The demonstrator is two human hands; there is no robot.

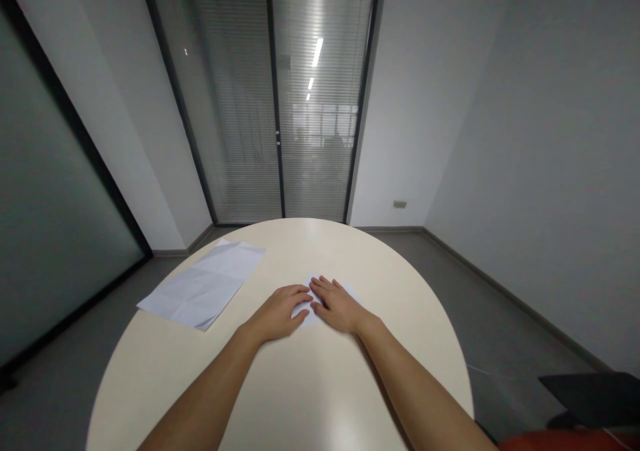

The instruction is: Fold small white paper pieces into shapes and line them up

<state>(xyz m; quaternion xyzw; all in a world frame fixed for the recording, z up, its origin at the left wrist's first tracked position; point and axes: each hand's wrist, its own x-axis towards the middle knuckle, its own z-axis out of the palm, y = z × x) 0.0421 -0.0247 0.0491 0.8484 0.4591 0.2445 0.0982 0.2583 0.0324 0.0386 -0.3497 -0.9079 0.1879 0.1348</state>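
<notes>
A small piece of white paper [311,317] lies on the round table, mostly covered by my two hands. My left hand [281,309] rests at its left side, fingers stretched toward the right and thumb apart, the fingertips on the paper. From the other side my right hand [339,305] lies flat over the paper with its fingers spread. The fingertips of both hands nearly meet above the middle of the sheet. How the paper is folded under them is hidden.
Creased larger white sheets [205,284] lie at the table's left edge. The pale round table [300,377] has a curved rim. A black and red chair [590,397] stands at the lower right. Beyond the table is a glass partition with blinds [240,117].
</notes>
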